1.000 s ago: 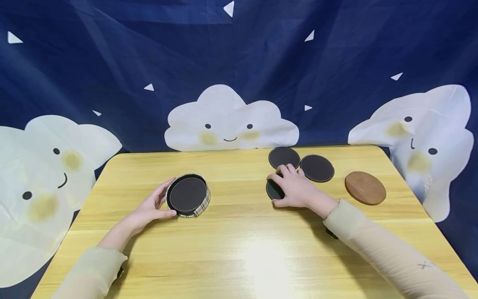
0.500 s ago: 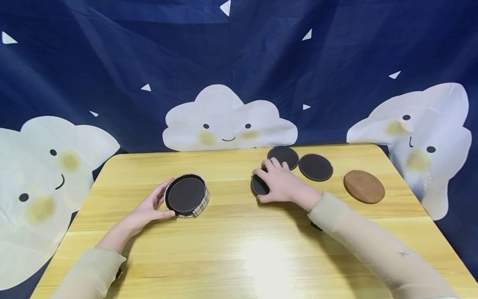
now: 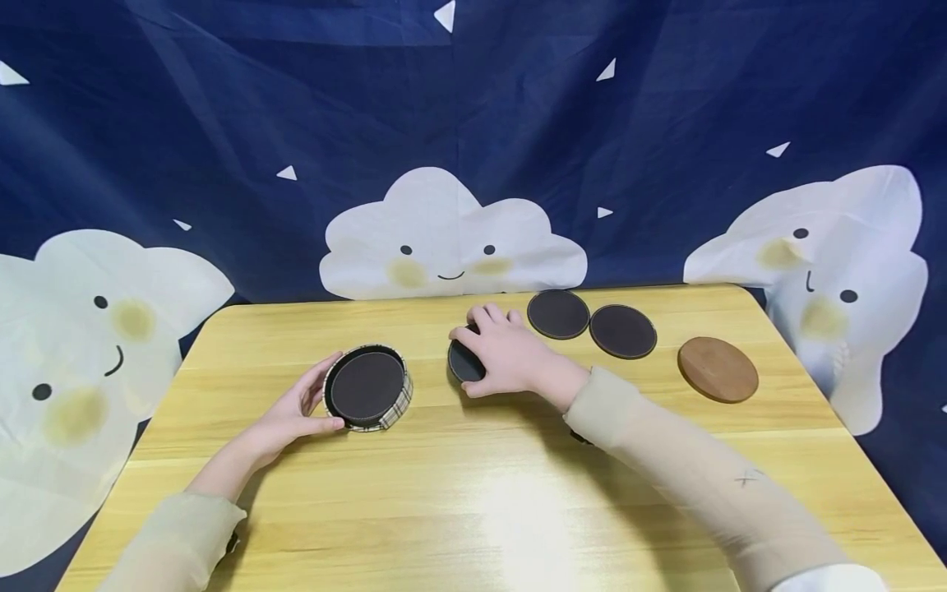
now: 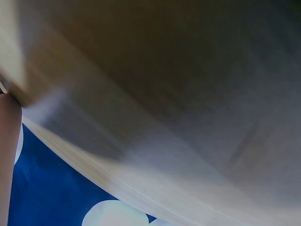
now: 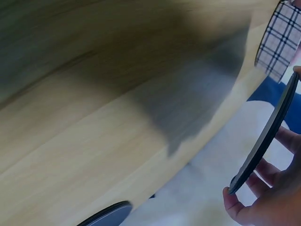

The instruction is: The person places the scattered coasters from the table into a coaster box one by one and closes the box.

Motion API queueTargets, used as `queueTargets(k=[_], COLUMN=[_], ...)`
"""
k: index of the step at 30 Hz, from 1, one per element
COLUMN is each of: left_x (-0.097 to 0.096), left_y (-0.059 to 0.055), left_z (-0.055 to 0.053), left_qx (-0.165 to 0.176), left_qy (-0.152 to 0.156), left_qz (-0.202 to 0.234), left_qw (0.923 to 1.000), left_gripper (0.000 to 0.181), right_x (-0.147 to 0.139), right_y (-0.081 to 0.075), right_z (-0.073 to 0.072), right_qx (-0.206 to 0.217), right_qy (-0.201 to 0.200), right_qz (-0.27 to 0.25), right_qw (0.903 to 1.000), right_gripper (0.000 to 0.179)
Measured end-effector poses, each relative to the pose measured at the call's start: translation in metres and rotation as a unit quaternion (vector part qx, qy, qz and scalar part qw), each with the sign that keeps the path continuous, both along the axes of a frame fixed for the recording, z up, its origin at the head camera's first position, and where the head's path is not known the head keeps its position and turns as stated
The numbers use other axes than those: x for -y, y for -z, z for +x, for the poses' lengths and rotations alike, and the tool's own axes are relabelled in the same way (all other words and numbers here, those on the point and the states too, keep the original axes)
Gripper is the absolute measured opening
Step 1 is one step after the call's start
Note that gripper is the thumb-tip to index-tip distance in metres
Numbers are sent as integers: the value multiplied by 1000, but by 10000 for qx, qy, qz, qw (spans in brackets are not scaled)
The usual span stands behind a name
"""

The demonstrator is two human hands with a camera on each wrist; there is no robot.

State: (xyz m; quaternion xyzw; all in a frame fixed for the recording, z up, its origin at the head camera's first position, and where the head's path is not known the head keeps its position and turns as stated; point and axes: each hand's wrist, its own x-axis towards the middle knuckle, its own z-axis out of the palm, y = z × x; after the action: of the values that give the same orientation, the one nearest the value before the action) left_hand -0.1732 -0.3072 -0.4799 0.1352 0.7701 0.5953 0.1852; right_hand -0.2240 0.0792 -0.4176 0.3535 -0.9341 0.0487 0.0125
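Note:
My left hand (image 3: 296,411) grips the side of a round plaid coaster holder (image 3: 400,404), thumb at the near edge and fingers round the far left. A dark round face shows inside its rim. To the right, my right hand (image 3: 510,355) holds a black round coaster (image 3: 464,362) by its edges. In the right wrist view this coaster (image 5: 263,139) is tilted on edge above the table, fingertips at both ends, and the plaid holder (image 5: 280,42) shows beyond. Only a strip of the left hand (image 4: 7,150) appears in the left wrist view.
Two dark round coasters, one (image 3: 558,314) at the back edge and another (image 3: 623,331) beside it, lie on the wooden table (image 3: 414,510). A brown wooden disc (image 3: 718,369) lies farther right. A dark blue cloth (image 3: 518,99) with clouds hangs behind.
My right hand has carried the black coaster leftward, away from the two dark coasters and closer to the plaid holder. The left hand has kept its grip on the holder.

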Motion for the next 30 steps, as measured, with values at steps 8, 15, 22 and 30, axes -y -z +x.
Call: queueTargets(k=[8,15,22,30], left_x=[0,-1,-1,-1], left_y=[-1,-2,-4,-3], left_z=[0,0,1,1], left_qx=[6,-13,25,64], left_qy=[2,27,34,61], left_qz=[-4,8,-3,33], left_qw=[10000,10000,10000,10000], left_gripper=[107,107,107,107], right_x=[32,61,85,108], right_y=[-5,-7,-8,-9], right_z=[1,5,7,8], right_qx=[8,25,-26,-159], right_qy=[-264,-436,-531,-683], right_qz=[12,60,157,257], right_qw=[9996,9990,9985,9972], right_gripper=[76,76,78,79])
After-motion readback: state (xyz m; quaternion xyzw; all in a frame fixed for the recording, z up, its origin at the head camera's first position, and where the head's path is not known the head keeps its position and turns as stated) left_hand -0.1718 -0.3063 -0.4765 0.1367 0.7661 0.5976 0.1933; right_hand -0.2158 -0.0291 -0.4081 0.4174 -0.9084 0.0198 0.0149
